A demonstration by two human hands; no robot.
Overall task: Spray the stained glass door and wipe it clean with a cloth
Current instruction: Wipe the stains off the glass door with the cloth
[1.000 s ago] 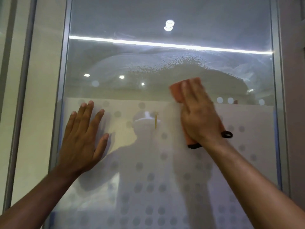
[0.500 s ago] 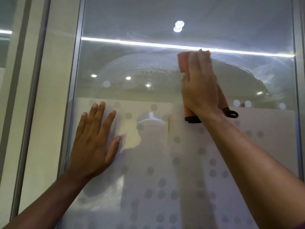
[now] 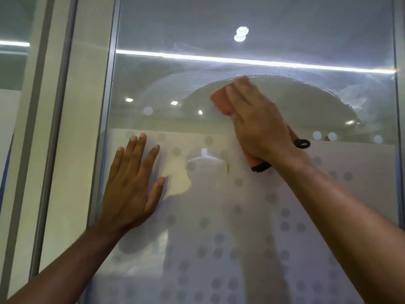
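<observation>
The glass door (image 3: 219, 216) fills the view, frosted with grey dots on its lower half and clear above. A wet, smeared arc of spray runs across the clear part under a reflected light strip. My right hand (image 3: 260, 126) presses an orange cloth (image 3: 221, 100) with a black hem and loop flat against the glass, at the boundary of the clear and frosted parts. My left hand (image 3: 131, 187) lies flat on the frosted glass at the left, fingers spread, holding nothing. No spray bottle is in view.
A silver metal frame (image 3: 109, 128) edges the door on the left, with a cream wall panel (image 3: 72, 150) and another glass pane (image 3: 13, 106) beyond it. The right frame (image 3: 400, 106) runs along the picture's edge.
My right hand swept the cloth up to the light strip, then back down and slightly left. The spray arc's droplets are wiped into a smooth smear. My left hand stayed on the glass.
</observation>
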